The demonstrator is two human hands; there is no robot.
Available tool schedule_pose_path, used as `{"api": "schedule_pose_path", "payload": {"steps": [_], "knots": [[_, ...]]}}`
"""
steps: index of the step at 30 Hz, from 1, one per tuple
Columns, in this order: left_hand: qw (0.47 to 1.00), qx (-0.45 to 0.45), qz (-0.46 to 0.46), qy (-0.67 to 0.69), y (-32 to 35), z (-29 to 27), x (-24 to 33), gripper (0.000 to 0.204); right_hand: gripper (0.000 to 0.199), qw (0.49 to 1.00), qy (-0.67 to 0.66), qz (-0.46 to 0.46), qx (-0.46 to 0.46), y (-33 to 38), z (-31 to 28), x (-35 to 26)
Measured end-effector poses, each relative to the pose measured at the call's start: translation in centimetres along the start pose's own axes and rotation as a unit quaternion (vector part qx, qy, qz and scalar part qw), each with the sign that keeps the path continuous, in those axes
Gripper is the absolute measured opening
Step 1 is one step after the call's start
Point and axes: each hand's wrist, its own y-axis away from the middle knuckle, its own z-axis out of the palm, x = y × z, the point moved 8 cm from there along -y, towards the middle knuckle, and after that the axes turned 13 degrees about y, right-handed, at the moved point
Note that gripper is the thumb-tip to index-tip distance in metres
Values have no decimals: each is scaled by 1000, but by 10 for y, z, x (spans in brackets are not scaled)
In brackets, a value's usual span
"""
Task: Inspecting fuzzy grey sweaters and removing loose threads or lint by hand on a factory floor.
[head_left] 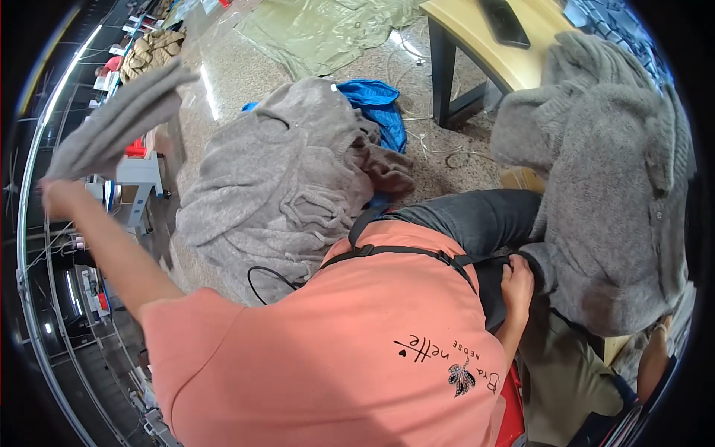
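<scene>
High at the left, my left hand (61, 195) is closed around a grey knit garment (123, 119), which is lifted and smeared by motion. My right hand (518, 287) is low beside my waist, its fingers curled against a black pouch-like piece (491, 290) on my strap. Whatever those fingers may hold is hidden. Right next to this hand, a stack of grey fuzzy knitwear (607, 194) rises at the table's near end. On the floor in front of me lies a large heap of grey knitwear (261, 171).
A light wooden table (484, 22) with dark legs stands at the far right, with a phone (504, 22) on it. Blue sheeting (376, 100) lies under the heap; green plastic sheeting (328, 33) spreads beyond. Cables (439, 153) trail near the table leg. Another person's arm (655, 357) shows at lower right.
</scene>
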Motion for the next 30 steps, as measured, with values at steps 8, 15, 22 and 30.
{"api": "schedule_pose_path", "payload": {"steps": [8, 15, 22, 30], "knots": [[902, -207, 209, 317, 162, 83, 128, 25, 11, 995, -52, 44, 73, 26, 27, 19], [550, -370, 381, 644, 227, -126, 451, 15, 16, 995, -35, 99, 2, 32, 42, 19], [283, -42, 624, 727, 311, -412, 578, 57, 18, 979, -102, 161, 67, 65, 35, 31], [353, -88, 632, 684, 353, -423, 658, 37, 16, 965, -146, 181, 122, 82, 37, 41]]}}
